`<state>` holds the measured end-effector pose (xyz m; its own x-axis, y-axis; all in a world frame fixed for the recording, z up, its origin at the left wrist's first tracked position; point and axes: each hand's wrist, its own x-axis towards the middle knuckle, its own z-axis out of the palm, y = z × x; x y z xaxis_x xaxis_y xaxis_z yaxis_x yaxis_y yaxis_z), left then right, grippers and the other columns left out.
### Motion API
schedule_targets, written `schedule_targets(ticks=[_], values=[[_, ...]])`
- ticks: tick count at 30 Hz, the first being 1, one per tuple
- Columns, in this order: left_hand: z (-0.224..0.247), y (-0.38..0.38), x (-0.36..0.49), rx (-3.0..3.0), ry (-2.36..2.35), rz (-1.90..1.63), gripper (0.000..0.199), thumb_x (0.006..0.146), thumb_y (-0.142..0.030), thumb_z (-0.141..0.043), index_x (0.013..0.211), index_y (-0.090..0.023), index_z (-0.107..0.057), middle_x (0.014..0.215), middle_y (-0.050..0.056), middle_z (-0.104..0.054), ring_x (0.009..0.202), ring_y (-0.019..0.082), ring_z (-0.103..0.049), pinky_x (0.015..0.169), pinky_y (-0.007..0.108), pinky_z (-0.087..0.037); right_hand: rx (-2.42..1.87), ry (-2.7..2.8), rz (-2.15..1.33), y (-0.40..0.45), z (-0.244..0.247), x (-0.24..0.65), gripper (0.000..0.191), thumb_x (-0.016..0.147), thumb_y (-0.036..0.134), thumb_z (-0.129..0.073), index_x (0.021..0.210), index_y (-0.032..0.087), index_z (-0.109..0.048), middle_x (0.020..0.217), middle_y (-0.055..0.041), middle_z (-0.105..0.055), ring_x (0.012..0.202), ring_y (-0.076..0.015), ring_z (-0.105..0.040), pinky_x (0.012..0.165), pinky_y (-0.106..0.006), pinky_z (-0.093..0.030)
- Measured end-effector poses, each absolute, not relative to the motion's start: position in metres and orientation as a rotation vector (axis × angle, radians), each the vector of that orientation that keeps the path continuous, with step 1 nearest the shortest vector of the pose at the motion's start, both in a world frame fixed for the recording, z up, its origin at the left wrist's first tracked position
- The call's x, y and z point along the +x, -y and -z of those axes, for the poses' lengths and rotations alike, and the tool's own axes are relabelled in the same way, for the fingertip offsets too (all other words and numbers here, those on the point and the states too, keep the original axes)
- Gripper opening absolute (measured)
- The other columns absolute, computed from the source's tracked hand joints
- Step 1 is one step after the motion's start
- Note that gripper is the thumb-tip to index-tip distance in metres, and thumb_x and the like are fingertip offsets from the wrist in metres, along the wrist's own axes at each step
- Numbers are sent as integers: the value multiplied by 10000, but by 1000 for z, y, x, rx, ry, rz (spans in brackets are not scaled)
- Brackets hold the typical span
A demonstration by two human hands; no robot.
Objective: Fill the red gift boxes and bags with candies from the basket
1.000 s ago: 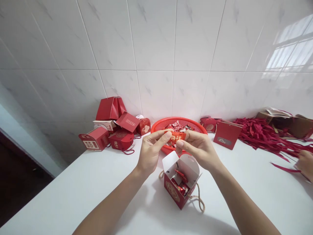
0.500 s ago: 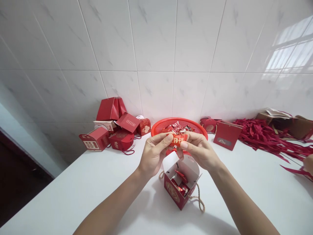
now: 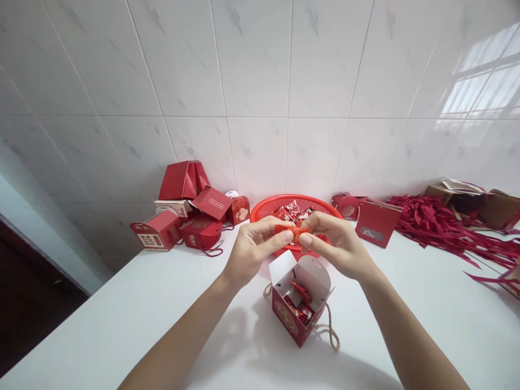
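Between my two hands is a small red-orange wrapped candy [image 3: 296, 233], raised above the table. My left hand [image 3: 260, 246] pinches its left end, and my right hand [image 3: 333, 244] pinches the right end. Just below them stands a red gift box [image 3: 293, 322] with its white-lined flaps up and a rope handle [image 3: 331, 333] hanging at its side. Several red-wrapped sweets [image 3: 300, 303] lie inside the box. Behind my hands, partly hidden by them, a red plastic basket [image 3: 260, 211] holds more wrapped sweets.
Several red gift boxes [image 3: 160, 227] are piled at the back left. Behind the basket's right side stand another small box [image 3: 345, 206] and a red bag-shaped box [image 3: 377, 222]. Dark red ribbons [image 3: 430, 222] spread at the right, near an opened cardboard box [image 3: 483, 200]. A tiled wall [image 3: 260, 146] borders the table.
The candy has turned in my fingers, so its large pale lettering no longer faces me. At the far right edge, a blurred hand seen before has left the view.
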<state>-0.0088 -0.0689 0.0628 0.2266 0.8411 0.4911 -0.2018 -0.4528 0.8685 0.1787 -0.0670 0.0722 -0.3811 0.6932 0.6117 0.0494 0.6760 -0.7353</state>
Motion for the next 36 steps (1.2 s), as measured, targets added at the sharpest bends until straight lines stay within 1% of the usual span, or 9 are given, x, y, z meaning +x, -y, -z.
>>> schedule_targets(ticks=[4,8,11,15,20,23,27,32,36], values=[[-67,71,-10,1613,-658,-1392,144,747,-294,-818,857,-201,-820,842,69,-741,812,190,-669,764,299,-555,-618,1854,-636,70,-75,182,234,914,406,-667,827,189,-669,753,-29,-675,677,-145,-623,598,-271,-518],[-66,71,-11,1669,-639,-1368,126,793,-308,-780,866,-217,-827,862,74,-742,817,188,-663,774,305,-550,-587,1856,-527,73,-76,182,228,909,377,-681,764,202,-671,694,-8,-678,634,-139,-616,586,-271,-506],[-62,71,-8,1584,-604,-1408,131,807,-337,-771,845,-227,-830,871,66,-733,835,183,-652,795,300,-542,-539,1799,-561,73,-73,180,225,915,336,-680,733,205,-648,675,0,-665,615,-131,-601,572,-271,-491],[-57,75,0,1359,-504,-1407,159,768,-356,-808,846,-219,-831,848,39,-694,794,150,-636,783,279,-550,-498,1717,-606,71,-66,176,184,907,300,-691,754,208,-644,693,6,-656,627,-124,-592,575,-265,-480],[-58,75,4,1253,-461,-1353,163,759,-356,-820,816,-204,-823,801,22,-692,741,115,-621,766,240,-546,-514,1707,-654,70,-66,177,212,897,342,-698,751,205,-629,703,0,-645,632,-128,-581,569,-268,-472],[-58,71,-1,1315,-511,-1273,192,748,-369,-830,835,-198,-817,807,42,-738,769,148,-662,760,266,-553,-542,1806,-667,71,-73,184,236,897,358,-697,742,196,-624,683,4,-624,622,-124,-559,558,-260,-450],[-58,64,-8,1494,-651,-1253,225,743,-351,-831,909,-201,-801,911,65,-780,851,198,-709,787,304,-570,-648,1967,-604,75,-84,196,262,913,353,-674,719,185,-618,667,12,-603,632,-117,-552,579,-245,-445],[-60,57,-17,1745,-824,-1210,267,816,-374,-741,1002,-185,-768,1010,67,-774,950,216,-716,871,328,-574,-843,2292,-659,77,-88,200,244,948,338,-613,762,182,-640,720,-1,-682,663,-126,-614,621,-242,-462],[-61,54,-26,1990,-977,-983,259,844,-384,-690,1002,-192,-764,1050,65,-763,1000,229,-699,920,344,-550,-986,2356,-549,76,-86,199,174,950,295,-594,834,188,-667,794,-13,-714,721,-143,-643,645,-250,-459]])
